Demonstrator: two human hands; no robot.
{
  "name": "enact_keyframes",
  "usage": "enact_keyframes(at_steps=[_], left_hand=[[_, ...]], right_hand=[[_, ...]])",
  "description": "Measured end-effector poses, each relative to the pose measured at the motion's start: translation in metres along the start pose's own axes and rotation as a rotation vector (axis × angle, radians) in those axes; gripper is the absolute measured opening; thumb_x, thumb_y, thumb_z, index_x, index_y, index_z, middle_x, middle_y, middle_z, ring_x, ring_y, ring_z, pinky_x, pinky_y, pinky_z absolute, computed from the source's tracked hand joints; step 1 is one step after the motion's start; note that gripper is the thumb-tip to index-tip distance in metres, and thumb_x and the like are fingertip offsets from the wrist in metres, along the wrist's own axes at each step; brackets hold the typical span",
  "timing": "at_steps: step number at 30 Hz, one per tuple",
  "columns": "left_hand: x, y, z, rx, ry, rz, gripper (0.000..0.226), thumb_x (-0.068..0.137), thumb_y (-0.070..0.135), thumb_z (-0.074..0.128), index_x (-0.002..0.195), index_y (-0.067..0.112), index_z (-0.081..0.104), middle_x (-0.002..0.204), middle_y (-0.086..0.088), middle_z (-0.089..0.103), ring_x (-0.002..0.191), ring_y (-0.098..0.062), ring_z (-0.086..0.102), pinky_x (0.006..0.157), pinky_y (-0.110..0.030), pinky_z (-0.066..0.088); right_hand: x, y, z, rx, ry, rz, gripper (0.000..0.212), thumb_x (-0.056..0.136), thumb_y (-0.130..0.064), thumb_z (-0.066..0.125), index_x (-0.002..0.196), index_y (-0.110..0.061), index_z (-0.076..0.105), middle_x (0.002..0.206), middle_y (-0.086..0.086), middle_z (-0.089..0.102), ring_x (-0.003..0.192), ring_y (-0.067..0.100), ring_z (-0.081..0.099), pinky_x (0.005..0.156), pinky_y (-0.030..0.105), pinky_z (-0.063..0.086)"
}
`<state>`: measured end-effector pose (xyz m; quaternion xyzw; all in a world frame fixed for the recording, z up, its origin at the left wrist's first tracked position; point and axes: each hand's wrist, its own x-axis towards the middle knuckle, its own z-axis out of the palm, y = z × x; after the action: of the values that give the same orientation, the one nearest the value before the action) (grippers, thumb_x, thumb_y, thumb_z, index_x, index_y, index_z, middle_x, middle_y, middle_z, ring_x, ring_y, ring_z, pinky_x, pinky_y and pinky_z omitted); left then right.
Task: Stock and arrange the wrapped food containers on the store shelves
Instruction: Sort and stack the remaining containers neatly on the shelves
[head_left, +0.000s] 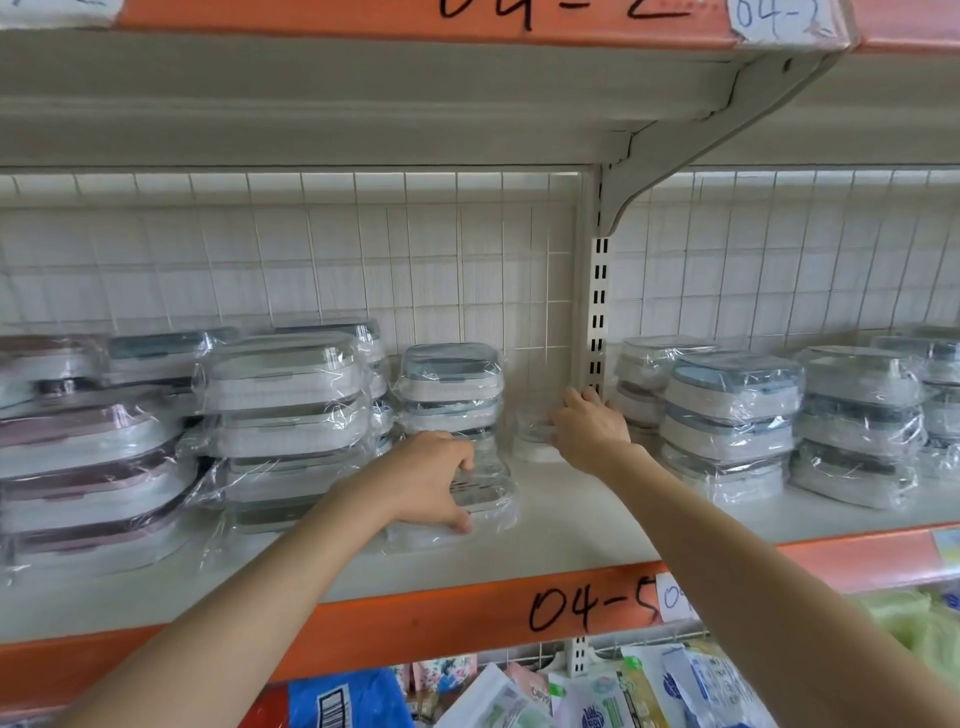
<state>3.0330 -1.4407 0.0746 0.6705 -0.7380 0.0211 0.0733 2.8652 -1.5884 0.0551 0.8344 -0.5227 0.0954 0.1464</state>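
Left hand (434, 480) is clamped on a wrapped container (457, 506) at the front of the shelf (571, 525): fingers curled over its top, thumb pressed on the near wall. It sits at 6 o'clock from the three-high stack (449, 395), touching that stack's base.

Right hand (587, 431) is at 3 o'clock from the stack, deep by the slotted upright (598, 322). Its fingers are wrapped round the top of a small wrapped container (535, 441) standing alone on the shelf board; the underside of the grip is hidden.

Step in hand, as I read it: filling the gap between the stack and the upright.

How to do it well:
- Grip the hard body through the film, not the loose film — it slides and will tear or slip.
- Lift rather than drag; slack wrap bunches under the base and tilts the piece.
- Square each container to the wire grid back (363, 260) and keep lids level before stacking.
- Match footprint when stacking — the larger pink-trimmed boxes (88, 467) at 9 o'clock overhang already.

Materials: containers are rounded-rectangle, white rigid-looking walls, grey-blue or pink clip lids, each in crinkled, glossy clear film. Shelf board is smooth off-white with an orange front strip (441, 618) hand-marked 04-5. More stacks (732, 421) stand at 3 o'clock beyond the upright.
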Motion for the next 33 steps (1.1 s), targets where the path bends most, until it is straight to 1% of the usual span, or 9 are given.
enact_keyframes(at_steps=[5, 9, 13, 15, 21, 25, 28, 30, 33], left_hand=[[0.012, 0.016, -0.005, 0.118, 0.004, -0.048, 0.06, 0.074, 0.074, 0.053, 0.096, 0.018, 0.057, 0.099, 0.005, 0.051, 0.091, -0.015, 0.051, 0.068, -0.03, 0.04], [0.041, 0.047, -0.005, 0.014, 0.14, 0.019, 0.052, 0.084, 0.062, 0.053, 0.112, 0.018, 0.054, 0.115, 0.0, 0.051, 0.11, -0.02, 0.051, 0.084, -0.034, 0.043], [0.078, 0.096, -0.001, -0.24, 0.292, 0.129, 0.052, 0.087, 0.051, 0.057, 0.125, 0.017, 0.052, 0.125, -0.004, 0.051, 0.117, -0.023, 0.049, 0.089, -0.03, 0.041], [0.101, 0.125, 0.001, -0.426, 0.315, 0.18, 0.06, 0.085, 0.049, 0.062, 0.132, 0.017, 0.047, 0.134, -0.005, 0.045, 0.124, -0.022, 0.045, 0.093, -0.024, 0.037], [0.142, 0.184, 0.013, -0.648, 0.193, 0.149, 0.109, 0.066, 0.067, 0.071, 0.147, 0.015, 0.021, 0.148, -0.007, 0.03, 0.135, -0.026, 0.032, 0.109, -0.045, 0.034], [0.141, 0.183, 0.007, -0.824, 0.32, 0.093, 0.088, 0.059, 0.056, 0.082, 0.129, 0.015, 0.047, 0.127, -0.003, 0.05, 0.116, -0.019, 0.05, 0.099, -0.037, 0.045], [0.128, 0.158, -0.008, -0.862, 0.33, 0.057, 0.078, 0.066, 0.048, 0.08, 0.129, 0.015, 0.046, 0.128, 0.0, 0.048, 0.111, -0.012, 0.047, 0.092, -0.025, 0.04], [0.113, 0.131, -0.019, -0.832, 0.384, 0.024, 0.073, 0.07, 0.05, 0.075, 0.129, 0.016, 0.048, 0.126, 0.002, 0.05, 0.109, -0.01, 0.047, 0.087, -0.023, 0.036], [0.085, 0.09, -0.032, -0.768, 0.422, -0.045, 0.069, 0.074, 0.052, 0.071, 0.13, 0.016, 0.049, 0.126, 0.003, 0.052, 0.107, -0.009, 0.049, 0.085, -0.023, 0.036]], right_hand=[[-0.004, 0.014, -0.021, 0.019, -0.018, -0.064, 0.028, 0.095, -0.012, 0.043, 0.12, -0.015, 0.055, 0.126, 0.003, 0.052, 0.124, 0.022, 0.04, 0.101, 0.036, 0.031], [-0.01, 0.044, -0.056, -0.006, 0.112, -0.085, 0.025, 0.091, -0.011, 0.045, 0.112, -0.013, 0.06, 0.123, 0.003, 0.054, 0.12, 0.02, 0.042, 0.099, 0.035, 0.03], [-0.028, 0.1, -0.082, 0.059, 0.169, 0.011, 0.037, 0.093, -0.009, 0.043, 0.126, -0.018, 0.057, 0.132, 0.0, 0.053, 0.121, 0.019, 0.044, 0.099, 0.035, 0.033], [-0.041, 0.132, -0.087, 0.064, 0.125, 0.106, 0.042, 0.093, -0.006, 0.038, 0.129, -0.021, 0.054, 0.134, 0.002, 0.052, 0.12, 0.023, 0.047, 0.096, 0.036, 0.037], [-0.076, 0.18, -0.077, 0.375, 0.091, 0.162, 0.056, 0.089, 0.006, 0.031, 0.128, -0.023, 0.056, 0.13, 0.007, 0.057, 0.115, 0.025, 0.052, 0.092, 0.031, 0.041], [-0.085, 0.194, -0.081, 0.634, 0.141, 0.121, 0.065, 0.078, 0.02, 0.029, 0.126, -0.015, 0.056, 0.123, -0.003, 0.058, 0.117, 0.011, 0.053, 0.092, 0.018, 0.037], [-0.085, 0.196, -0.075, 0.639, 0.176, 0.143, 0.058, 0.082, 0.014, 0.036, 0.133, -0.012, 0.048, 0.132, 0.003, 0.054, 0.117, 0.016, 0.052, 0.093, 0.02, 0.038], [-0.085, 0.19, -0.064, 0.593, 0.047, 0.099, 0.061, 0.083, 0.006, 0.049, 0.14, -0.014, 0.039, 0.143, 0.006, 0.044, 0.116, 0.018, 0.049, 0.087, 0.022, 0.04], [-0.083, 0.174, -0.045, 0.388, -0.212, -0.025, 0.075, 0.081, -0.013, 0.063, 0.147, -0.023, 0.028, 0.155, -0.002, 0.021, 0.137, 0.02, 0.027, 0.11, 0.038, 0.028]])
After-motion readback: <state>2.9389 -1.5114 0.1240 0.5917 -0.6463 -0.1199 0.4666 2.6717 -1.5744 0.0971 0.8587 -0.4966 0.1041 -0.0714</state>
